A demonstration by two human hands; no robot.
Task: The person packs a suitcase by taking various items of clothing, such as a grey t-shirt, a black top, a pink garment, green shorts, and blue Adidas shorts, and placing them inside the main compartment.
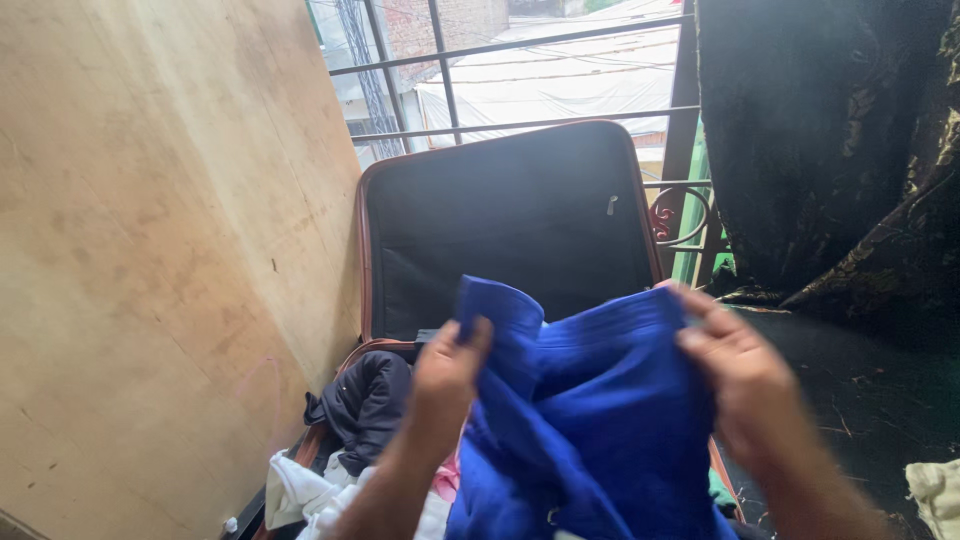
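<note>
A bright blue garment (590,420) is held up in front of me over an open suitcase. My left hand (445,385) grips its left edge, thumb on the front of the fabric. Gripping the garment's upper right edge is my right hand (745,385), slightly blurred. The suitcase lid (500,215) stands upright behind, black lined with a brown rim. Below the blue garment lie a dark garment (365,400) and white clothes (295,490) in the suitcase base.
A tan wall (150,250) fills the left. Behind the lid is a window with metal bars (520,80). A dark patterned curtain (830,150) hangs at right over a dark surface (860,390). A pale cloth (935,495) lies at the bottom right.
</note>
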